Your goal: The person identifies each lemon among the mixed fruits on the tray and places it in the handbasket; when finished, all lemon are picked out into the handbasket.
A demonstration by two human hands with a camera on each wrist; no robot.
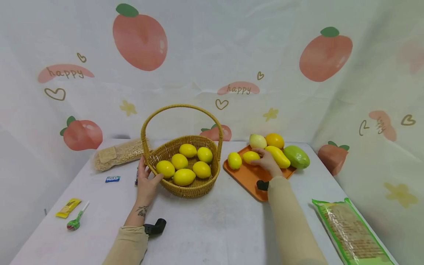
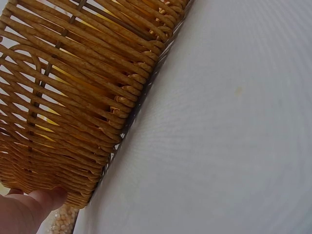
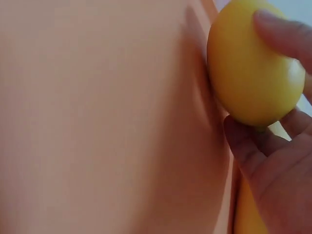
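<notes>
A wicker basket [image 1: 190, 191] with a tall arched handle stands mid-table and holds several yellow lemons [image 1: 184, 177]. My left hand [image 1: 147, 184] rests against the basket's left side, thumb at the rim. In the left wrist view, its fingers [image 2: 51, 197] touch the woven wall [image 2: 92, 97]. Over the orange tray [image 1: 248, 176], my right hand [image 1: 269, 162] pinches a lemon [image 1: 250, 158]. The right wrist view has that lemon [image 3: 248, 68] between thumb and fingers, close by the tray's raised edge. Another lemon [image 1: 234, 161] sits at the tray's left corner.
Behind my right hand lie a yellow mango [image 1: 278, 156], a green fruit [image 1: 296, 157], an orange [image 1: 274, 141] and a pale round fruit [image 1: 257, 141]. A grain bag [image 1: 122, 156], small packets [image 1: 112, 179] and a lollipop [image 1: 75, 222] lie left. A green-edged bag [image 1: 352, 233] lies front right.
</notes>
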